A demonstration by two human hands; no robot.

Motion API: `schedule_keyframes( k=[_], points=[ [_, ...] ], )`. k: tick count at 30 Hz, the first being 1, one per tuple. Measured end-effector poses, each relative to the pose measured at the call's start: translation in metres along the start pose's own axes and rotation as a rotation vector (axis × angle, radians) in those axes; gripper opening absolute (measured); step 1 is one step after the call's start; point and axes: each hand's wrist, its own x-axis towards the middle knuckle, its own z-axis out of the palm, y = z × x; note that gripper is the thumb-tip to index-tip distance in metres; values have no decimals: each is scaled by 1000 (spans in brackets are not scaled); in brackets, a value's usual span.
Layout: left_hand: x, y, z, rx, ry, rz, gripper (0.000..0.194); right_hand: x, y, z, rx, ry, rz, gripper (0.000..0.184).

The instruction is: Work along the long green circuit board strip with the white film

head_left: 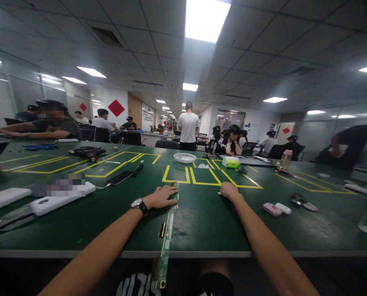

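Observation:
A long, narrow green circuit board (167, 242) lies lengthwise before me, its near end reaching past the table's front edge. My left hand (161, 198), with a watch on the wrist, holds the board near its far end, fingers and thumb on its edge. Brownish flexible tabs (162, 230) stick out along the board's left side. To the right, my right hand (228, 191) is closed in a pinch low over the table. A tiny pale bit shows at its fingertips; I cannot make out what it is.
Across the green table (208, 230) run yellow tape outlines. A white basket (185, 158), a green tissue pack (231, 163) and a phone (120, 177) lie beyond my hands. White power banks (63, 198) are at left, a pink case (272, 209) at right. Other people sit around.

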Motion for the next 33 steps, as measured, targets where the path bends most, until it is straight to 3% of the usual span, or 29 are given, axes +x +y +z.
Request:
schedule_keyframes(
  k=[3,6,9,11,22,33],
  points=[
    [0,0,-1,7,0,-21,61,-4,-29,3,46,-22,-166,30],
    [0,0,0,10,9,-38,61,-13,-66,7,149,-13,-477,28],
    [1,-1,1,8,15,-45,61,-23,-97,14,256,57,-765,24],
    [2,-2,3,5,12,-51,61,-29,-111,19,289,109,-843,22],
    [-1,1,1,21,-41,-60,65,-43,-129,25,376,207,-954,19],
    [1,1,3,21,-43,-65,66,-46,-134,27,372,223,-927,19]
  ],
)
